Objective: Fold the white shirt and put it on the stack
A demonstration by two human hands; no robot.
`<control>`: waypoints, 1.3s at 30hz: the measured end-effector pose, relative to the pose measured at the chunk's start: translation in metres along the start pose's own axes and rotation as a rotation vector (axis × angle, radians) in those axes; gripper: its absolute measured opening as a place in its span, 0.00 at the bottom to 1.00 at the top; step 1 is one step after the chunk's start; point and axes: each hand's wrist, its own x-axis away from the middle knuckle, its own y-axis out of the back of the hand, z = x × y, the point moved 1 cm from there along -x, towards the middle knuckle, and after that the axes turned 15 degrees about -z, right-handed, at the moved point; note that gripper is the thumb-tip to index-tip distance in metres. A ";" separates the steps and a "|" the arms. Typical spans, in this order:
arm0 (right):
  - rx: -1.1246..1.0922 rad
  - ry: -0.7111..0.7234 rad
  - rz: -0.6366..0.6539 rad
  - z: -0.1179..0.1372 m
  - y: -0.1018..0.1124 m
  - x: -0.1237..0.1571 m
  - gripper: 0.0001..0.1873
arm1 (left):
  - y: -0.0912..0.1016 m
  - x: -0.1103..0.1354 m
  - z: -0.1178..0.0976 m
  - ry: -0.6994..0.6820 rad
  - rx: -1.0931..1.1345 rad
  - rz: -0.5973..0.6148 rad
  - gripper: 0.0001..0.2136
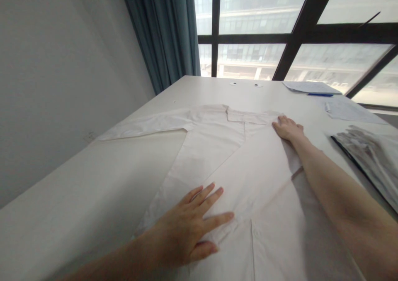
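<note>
A white long-sleeved coat [248, 164] is spread on the table, its collar [245, 116] at the far end. One sleeve [146, 125] stretches out to the left, and a button shows low on the front. My left hand [195, 221] lies flat on the coat's front with its fingers spread. At the far right shoulder, beside the collar, my right hand [288, 127] has bent fingers closed on the cloth. My right forearm covers part of the coat's right side, and the sleeve there is mostly hidden.
The white table [124, 177] runs along a grey wall on the left. Papers [311, 86] and a blue pen [320, 94] lie at the far right. Nearer on the right is a clear plastic-wrapped item [370, 148]. A blue curtain [168, 28] and windows stand behind the table.
</note>
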 end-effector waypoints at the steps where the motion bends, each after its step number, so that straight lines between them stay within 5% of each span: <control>1: 0.003 -0.010 -0.005 0.000 0.000 0.000 0.35 | 0.000 0.000 0.000 0.002 0.006 0.007 0.31; 10: 0.035 -0.018 -0.127 0.005 0.004 0.007 0.32 | 0.003 -0.001 -0.002 0.018 0.014 0.040 0.30; 16: 0.009 0.201 -0.285 0.027 0.027 0.034 0.26 | 0.006 -0.001 -0.004 0.016 0.026 0.017 0.29; 20: -0.127 0.396 -0.260 0.056 0.046 0.075 0.25 | 0.009 -0.001 -0.005 0.019 0.010 0.041 0.29; 27: -0.457 0.886 0.015 0.106 0.085 0.192 0.23 | 0.004 0.002 -0.005 0.008 0.019 -0.011 0.28; 33: -0.433 0.804 0.083 0.093 0.083 0.204 0.26 | 0.005 0.002 -0.005 0.036 0.079 -0.036 0.27; 39: -0.415 0.690 -0.039 0.075 0.071 0.189 0.23 | -0.002 -0.001 0.007 0.355 0.246 -0.382 0.15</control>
